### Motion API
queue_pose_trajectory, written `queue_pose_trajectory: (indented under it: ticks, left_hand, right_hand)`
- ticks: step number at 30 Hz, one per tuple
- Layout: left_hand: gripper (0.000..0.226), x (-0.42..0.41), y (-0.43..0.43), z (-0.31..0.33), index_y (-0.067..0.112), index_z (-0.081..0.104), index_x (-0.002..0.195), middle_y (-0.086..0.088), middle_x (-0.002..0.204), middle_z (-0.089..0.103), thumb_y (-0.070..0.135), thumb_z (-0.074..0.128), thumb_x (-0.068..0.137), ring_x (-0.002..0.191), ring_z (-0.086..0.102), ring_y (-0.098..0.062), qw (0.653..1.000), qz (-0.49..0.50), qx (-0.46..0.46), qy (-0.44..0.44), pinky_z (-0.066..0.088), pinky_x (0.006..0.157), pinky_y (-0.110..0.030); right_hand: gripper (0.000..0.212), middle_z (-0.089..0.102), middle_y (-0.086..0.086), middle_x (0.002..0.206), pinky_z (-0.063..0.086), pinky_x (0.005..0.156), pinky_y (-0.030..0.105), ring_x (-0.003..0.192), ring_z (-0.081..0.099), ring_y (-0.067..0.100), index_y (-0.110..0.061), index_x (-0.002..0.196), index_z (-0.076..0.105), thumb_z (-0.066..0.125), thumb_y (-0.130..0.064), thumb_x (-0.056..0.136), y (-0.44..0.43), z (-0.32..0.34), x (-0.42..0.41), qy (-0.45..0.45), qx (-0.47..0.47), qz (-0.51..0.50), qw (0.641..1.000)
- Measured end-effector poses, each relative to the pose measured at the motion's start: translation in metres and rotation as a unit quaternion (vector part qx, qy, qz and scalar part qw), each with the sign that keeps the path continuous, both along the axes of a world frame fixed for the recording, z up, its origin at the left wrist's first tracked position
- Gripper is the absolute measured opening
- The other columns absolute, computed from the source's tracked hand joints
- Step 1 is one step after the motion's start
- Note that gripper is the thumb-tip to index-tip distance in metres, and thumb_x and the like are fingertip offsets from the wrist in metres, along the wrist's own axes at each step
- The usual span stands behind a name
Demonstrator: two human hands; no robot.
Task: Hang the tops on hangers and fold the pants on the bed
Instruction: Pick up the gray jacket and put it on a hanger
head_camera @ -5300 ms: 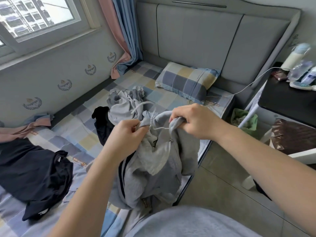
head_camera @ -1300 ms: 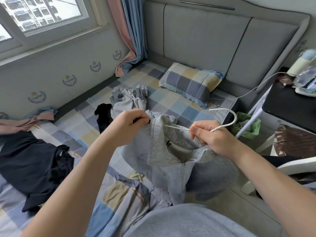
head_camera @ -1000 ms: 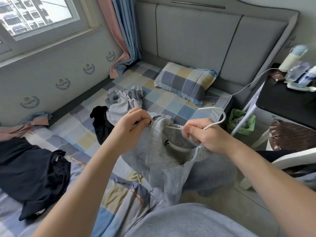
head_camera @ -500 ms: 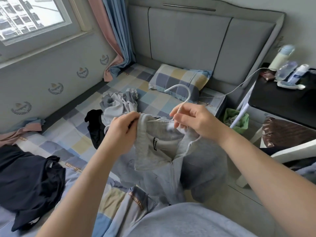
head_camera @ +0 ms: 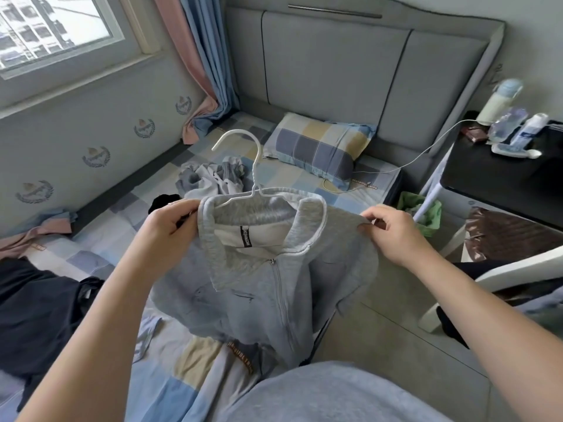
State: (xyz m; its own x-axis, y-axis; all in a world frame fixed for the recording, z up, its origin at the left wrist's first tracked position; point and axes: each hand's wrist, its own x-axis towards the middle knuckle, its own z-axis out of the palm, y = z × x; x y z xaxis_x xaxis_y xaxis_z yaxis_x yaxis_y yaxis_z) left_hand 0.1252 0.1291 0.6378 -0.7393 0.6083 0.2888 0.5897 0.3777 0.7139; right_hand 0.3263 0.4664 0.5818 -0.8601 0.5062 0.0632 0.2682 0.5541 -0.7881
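A grey zip top (head_camera: pixel 274 287) on a white hanger (head_camera: pixel 255 166) is pinched at its shoulders by the left grip (head_camera: pixel 170 229), nine o'clock, and right grip (head_camera: pixel 394 236), three o'clock, above the bed (head_camera: pixel 292 178).

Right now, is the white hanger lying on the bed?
No, the white hanger sits inside the gray jacket collar, hook sticking up.

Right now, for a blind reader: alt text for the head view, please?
A grey zip-up jacket hangs on a white hanger, the left hand gripping one shoulder and the right hand pinching the other, above a checked bed. Dark clothes lie at the left.
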Motion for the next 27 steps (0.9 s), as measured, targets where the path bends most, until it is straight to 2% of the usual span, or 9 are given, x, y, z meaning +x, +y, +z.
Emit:
queue_pose_trajectory:
  ticks: [3,7,10,12,14,17,20,23,27]
  left_hand:
    - [0.057,0.000,-0.003,-0.001,0.068,0.064,0.097,0.021,0.096,0.069,0.012,0.060,0.099,0.080,0.060,0.002,1.000,0.008,-0.001,0.013,0.048,0.069,-0.011]
    - [0.059,-0.002,-0.001,0.001,0.072,0.061,0.096,0.035,0.095,0.067,0.012,0.060,0.099,0.085,0.059,0.014,0.999,0.033,0.004,0.021,0.044,0.073,-0.003]
    - [0.061,-0.002,-0.001,0.002,0.073,0.060,0.094,0.042,0.096,0.064,0.012,0.059,0.099,0.090,0.058,0.017,0.999,0.033,-0.010,0.037,0.041,0.076,0.001]
    - [0.053,-0.003,-0.004,0.000,0.063,0.065,0.098,0.045,0.096,0.062,0.011,0.058,0.099,0.091,0.056,0.019,0.998,0.031,-0.016,0.052,0.039,0.077,0.003]
    - [0.036,-0.007,-0.008,-0.004,0.039,0.073,0.110,0.046,0.097,0.061,0.009,0.058,0.099,0.091,0.056,0.019,0.997,0.035,-0.023,0.067,0.039,0.079,0.002]
    - [0.027,-0.012,-0.012,-0.009,0.018,0.075,0.115,0.041,0.098,0.062,0.005,0.059,0.098,0.091,0.058,0.004,0.993,0.023,-0.048,0.104,0.039,0.082,0.000]
    - [0.026,-0.011,-0.009,-0.012,0.015,0.075,0.113,0.016,0.094,0.069,0.003,0.059,0.097,0.091,0.060,-0.015,0.987,0.004,-0.088,0.137,0.046,0.082,-0.023]
    - [0.023,-0.009,-0.004,-0.014,0.012,0.074,0.111,-0.004,0.096,0.071,0.003,0.057,0.098,0.090,0.062,-0.024,0.985,0.037,-0.082,0.147,0.047,0.079,-0.034]
    - [0.036,-0.003,0.000,-0.012,0.050,0.071,0.105,0.018,0.086,0.069,0.018,0.055,0.100,0.075,0.059,0.002,0.995,0.086,0.032,0.034,0.047,0.065,-0.014]
  right_hand:
    - [0.017,0.064,-0.004,0.081,0.048,0.057,0.021,0.061,0.061,0.010,-0.020,0.078,0.069,0.071,-0.006,0.088,-0.001,0.003,-0.004,0.008,0.045,-0.004,0.999]
    - [0.014,0.068,-0.002,0.082,0.051,0.075,0.027,0.079,0.064,0.011,-0.015,0.083,0.073,0.070,-0.001,0.084,0.004,0.009,-0.009,-0.054,0.092,0.046,0.993]
    - [0.027,0.072,-0.011,0.080,0.049,0.070,0.008,0.075,0.068,-0.001,-0.018,0.086,0.077,0.066,0.007,0.085,0.006,0.011,-0.009,-0.094,0.042,0.073,0.992]
    - [0.031,0.074,-0.013,0.079,0.052,0.071,0.007,0.073,0.072,0.000,-0.021,0.085,0.078,0.066,0.008,0.088,0.007,0.011,-0.007,-0.087,-0.007,0.072,0.994]
    - [0.035,0.075,-0.013,0.077,0.058,0.076,0.016,0.074,0.074,0.006,-0.026,0.082,0.075,0.064,0.006,0.092,0.008,0.010,-0.005,-0.068,-0.039,0.063,0.995]
    - [0.031,0.073,-0.008,0.068,0.056,0.069,0.015,0.065,0.072,0.005,-0.023,0.082,0.072,0.060,0.001,0.096,0.004,0.011,-0.005,-0.024,-0.047,0.009,0.999]
    - [0.019,0.070,-0.003,0.067,0.046,0.067,0.011,0.059,0.066,0.001,-0.015,0.092,0.071,0.058,-0.002,0.098,-0.006,0.025,-0.008,0.086,0.000,-0.052,0.995]
    - [0.019,0.068,-0.001,0.082,0.046,0.074,0.010,0.071,0.066,0.004,-0.014,0.094,0.070,0.059,0.001,0.096,-0.021,0.049,-0.004,0.191,0.020,0.001,0.981]
    - [0.015,0.060,-0.004,0.122,0.032,0.106,0.015,0.123,0.051,0.006,-0.015,0.089,0.069,0.065,-0.001,0.093,-0.023,0.056,0.008,0.097,0.034,0.116,0.988]
